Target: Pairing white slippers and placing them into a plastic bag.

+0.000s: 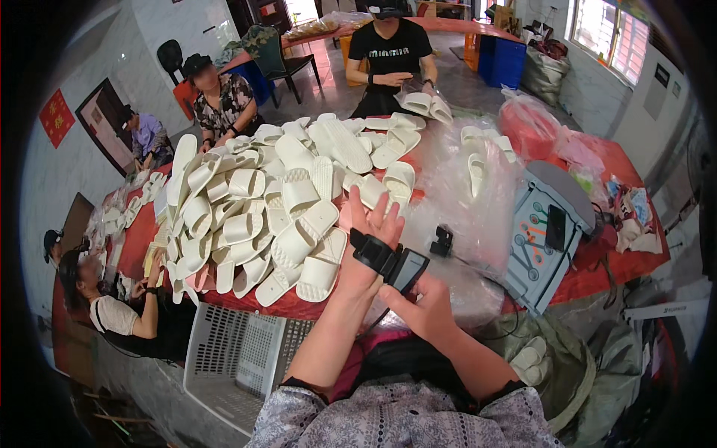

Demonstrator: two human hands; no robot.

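My left hand (pixel 372 224) is raised in front of the slippers with its fingers spread, and nothing is in it. Around that wrist sits a black strap (pixel 376 256) carrying a dark, flat wrist device (pixel 408 270). My right hand (pixel 424 308) grips the lower end of this device, thumb on the near side; its other fingers are partly hidden. Just beyond and left of my hands lies a large heap of cream slide slippers (pixel 302 243). Clear plastic bags (pixel 485 231) spread to the right, with a small black camera-like gadget (pixel 442 240) on them.
A grey perforated crate (pixel 231 351) stands below the red-covered table's near edge. At right are a grey-blue panel (pixel 534 246) with a phone (pixel 556 228) and an open sack (pixel 567 373) holding slippers. Across the table, a person (pixel 390 60) handles bagged slippers; several others sit at left.
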